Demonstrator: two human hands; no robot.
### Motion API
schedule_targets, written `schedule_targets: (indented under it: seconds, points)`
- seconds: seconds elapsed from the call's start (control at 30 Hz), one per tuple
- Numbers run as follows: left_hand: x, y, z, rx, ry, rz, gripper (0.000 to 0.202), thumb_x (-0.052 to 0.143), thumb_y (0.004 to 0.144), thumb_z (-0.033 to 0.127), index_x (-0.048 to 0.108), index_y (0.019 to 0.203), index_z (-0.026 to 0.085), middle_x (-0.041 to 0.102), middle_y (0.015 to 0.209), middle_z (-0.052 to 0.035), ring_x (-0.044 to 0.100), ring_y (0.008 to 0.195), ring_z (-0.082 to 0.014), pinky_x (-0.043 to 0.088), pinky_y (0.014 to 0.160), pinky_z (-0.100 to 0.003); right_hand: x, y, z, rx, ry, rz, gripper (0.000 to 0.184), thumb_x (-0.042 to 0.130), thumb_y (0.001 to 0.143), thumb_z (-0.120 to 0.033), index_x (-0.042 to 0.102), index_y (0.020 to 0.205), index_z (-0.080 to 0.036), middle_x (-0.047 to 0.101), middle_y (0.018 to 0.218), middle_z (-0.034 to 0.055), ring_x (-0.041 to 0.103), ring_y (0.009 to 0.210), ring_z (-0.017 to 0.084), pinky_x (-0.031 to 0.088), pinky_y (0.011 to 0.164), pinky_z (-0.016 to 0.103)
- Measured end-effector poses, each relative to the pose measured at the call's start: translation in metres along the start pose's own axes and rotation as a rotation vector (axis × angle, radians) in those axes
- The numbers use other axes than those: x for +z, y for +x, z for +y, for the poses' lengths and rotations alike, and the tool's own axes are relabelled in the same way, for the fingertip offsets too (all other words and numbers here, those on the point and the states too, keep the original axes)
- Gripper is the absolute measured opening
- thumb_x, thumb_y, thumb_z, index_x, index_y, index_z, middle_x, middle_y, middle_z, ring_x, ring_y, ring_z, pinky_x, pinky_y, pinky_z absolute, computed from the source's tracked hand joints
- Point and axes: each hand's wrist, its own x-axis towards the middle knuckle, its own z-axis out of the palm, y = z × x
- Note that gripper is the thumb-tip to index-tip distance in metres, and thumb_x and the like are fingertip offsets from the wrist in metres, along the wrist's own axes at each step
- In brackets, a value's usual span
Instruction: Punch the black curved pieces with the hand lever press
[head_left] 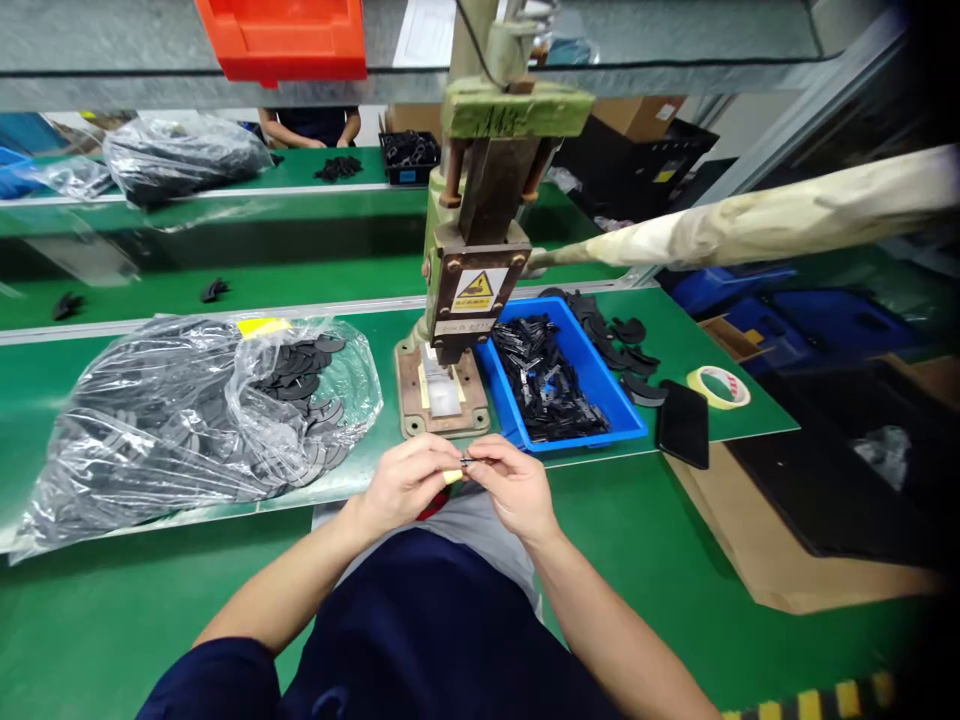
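My left hand (409,482) and my right hand (514,487) meet just in front of the hand press (480,250), at the near edge of the green bench. Both are closed in a pinch on a small dark part (466,463) held between the fingertips; a pale tip shows at my left thumb. The press base plate (442,395) lies directly beyond my hands. To the right stands a blue tray (607,385) of small black parts. A clear plastic bag (180,420) of black curved pieces lies to the left.
The press lever, wrapped in cloth (757,220), reaches out to the right. Loose black curved pieces (626,345), a black phone (684,423) and a tape roll (718,387) lie right of the tray. Another person's arms (311,130) rest at the far bench, under an orange bin (289,38).
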Motion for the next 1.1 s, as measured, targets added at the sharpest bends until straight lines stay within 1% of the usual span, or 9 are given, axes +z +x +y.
schedule_targets:
  seconds: [0.1,0.2,0.47,0.67,0.77,0.87,0.93,1.03,1.1]
  points:
    - [-0.002,-0.009,-0.003,0.008,0.008,0.027,0.011,0.064,0.093,0.012,0.071,0.1,0.016,0.075,0.098,-0.0092,0.072,0.092,-0.0154,0.061,0.083,-0.027,0.0,-0.006,0.0,-0.047,-0.02,0.0,0.015,0.082,0.074,-0.033,0.078,0.088,-0.028,0.073,0.088,0.0036,0.07,0.081,0.016,0.062,0.07,0.029]
    - [-0.002,-0.016,-0.005,-0.016,-0.011,0.048,0.009,0.066,0.092,0.012,0.071,0.098,0.016,0.076,0.097,-0.0091,0.073,0.091,-0.0155,0.062,0.082,-0.027,0.001,-0.012,0.001,-0.086,-0.05,-0.001,0.013,0.081,0.075,-0.025,0.078,0.087,-0.028,0.074,0.088,0.0036,0.07,0.081,0.016,0.061,0.07,0.029]
    - [-0.002,-0.022,-0.011,-0.086,-0.035,0.092,0.005,0.069,0.089,0.012,0.071,0.092,0.016,0.077,0.096,-0.0081,0.075,0.088,-0.0148,0.062,0.08,-0.025,0.006,-0.017,0.009,-0.141,-0.103,0.021,0.022,0.08,0.075,-0.016,0.076,0.091,-0.031,0.074,0.09,0.0009,0.07,0.083,0.014,0.06,0.072,0.027]
    - [-0.003,-0.026,-0.02,-0.086,-0.039,0.09,0.007,0.069,0.089,0.011,0.07,0.094,0.015,0.077,0.097,-0.0094,0.075,0.09,-0.0153,0.062,0.081,-0.026,0.009,-0.016,0.008,-0.115,-0.136,0.024,0.021,0.081,0.074,-0.016,0.076,0.089,-0.03,0.075,0.088,0.0007,0.07,0.081,0.015,0.061,0.073,0.03]
    - [-0.005,-0.027,-0.024,-0.072,-0.054,0.068,0.008,0.067,0.09,0.011,0.07,0.096,0.016,0.076,0.098,-0.0087,0.074,0.09,-0.0146,0.061,0.081,-0.025,0.011,-0.013,0.008,-0.077,-0.131,0.029,0.017,0.081,0.074,-0.019,0.075,0.086,-0.029,0.074,0.087,0.0005,0.071,0.08,0.015,0.062,0.072,0.029]
    - [-0.012,-0.021,-0.031,-0.07,-0.034,0.049,0.009,0.065,0.092,0.011,0.069,0.097,0.016,0.075,0.098,-0.0078,0.073,0.091,-0.0145,0.06,0.081,-0.026,0.013,-0.007,0.007,-0.014,-0.11,0.038,0.02,0.08,0.077,-0.024,0.074,0.095,-0.028,0.074,0.087,0.0009,0.072,0.077,0.015,0.063,0.069,0.029]
    - [-0.021,-0.012,-0.039,-0.091,0.047,0.063,0.009,0.063,0.093,0.013,0.07,0.097,0.017,0.075,0.098,-0.0076,0.072,0.092,-0.015,0.059,0.083,-0.027,0.011,-0.002,0.004,0.018,-0.091,0.047,0.022,0.077,0.081,-0.027,0.072,0.102,-0.027,0.074,0.088,0.0012,0.073,0.075,0.015,0.064,0.069,0.029]
    - [-0.033,0.007,-0.06,-0.161,0.229,0.094,0.012,0.059,0.095,0.016,0.071,0.097,0.018,0.074,0.097,-0.0064,0.07,0.092,-0.0158,0.057,0.085,-0.029,0.005,0.003,-0.003,0.027,-0.072,0.047,0.012,0.072,0.085,-0.029,0.072,0.096,-0.025,0.072,0.085,0.0009,0.073,0.071,0.014,0.063,0.067,0.028]
    - [-0.037,0.019,-0.078,-0.202,0.337,0.069,0.015,0.057,0.096,0.018,0.072,0.097,0.018,0.074,0.096,-0.0063,0.069,0.093,-0.0169,0.056,0.086,-0.03,0.0,0.006,-0.009,0.017,-0.071,0.027,0.008,0.07,0.086,-0.03,0.073,0.091,-0.024,0.071,0.081,0.0009,0.071,0.068,0.013,0.062,0.064,0.027]
